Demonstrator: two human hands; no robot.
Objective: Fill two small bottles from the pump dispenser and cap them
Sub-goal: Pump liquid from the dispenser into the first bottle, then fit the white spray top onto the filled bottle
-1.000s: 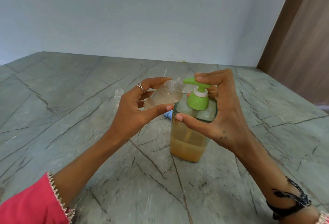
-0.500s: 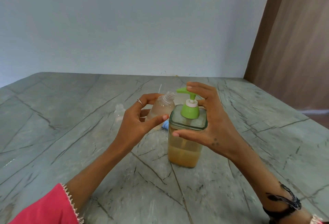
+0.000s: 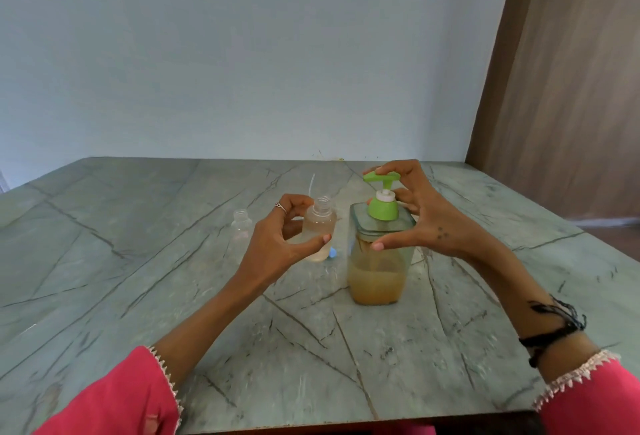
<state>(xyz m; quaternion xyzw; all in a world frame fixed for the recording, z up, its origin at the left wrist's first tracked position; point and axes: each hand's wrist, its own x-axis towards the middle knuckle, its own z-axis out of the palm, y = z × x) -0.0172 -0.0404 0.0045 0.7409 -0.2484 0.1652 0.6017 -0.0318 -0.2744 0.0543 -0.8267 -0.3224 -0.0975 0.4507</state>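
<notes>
The pump dispenser (image 3: pixel 377 261), a clear square jar with amber liquid low in it, stands on the table; its green pump head (image 3: pixel 381 208) is up. My right hand (image 3: pixel 427 223) grips it, fingers over the pump head, thumb on the jar's shoulder. A small clear bottle (image 3: pixel 319 230), uncapped and holding pale liquid, is upright in my left hand (image 3: pixel 272 244), just left of the dispenser and apart from the nozzle. A second small bottle (image 3: pixel 241 225), uncapped, stands further left. A blue cap (image 3: pixel 332 253) peeks from behind the held bottle.
Everything rests on a grey-green marble table (image 3: pixel 138 261) whose near edge (image 3: pixel 346 426) is close to me. A thin white tube (image 3: pixel 311 185) lies behind the bottles. A pale wall stands at the back, a wooden panel (image 3: pixel 571 88) at the right.
My left hand has drawn the small bottle away from the nozzle and turned it from tilted to upright. The pump head has risen. My view has lifted toward the wall.
</notes>
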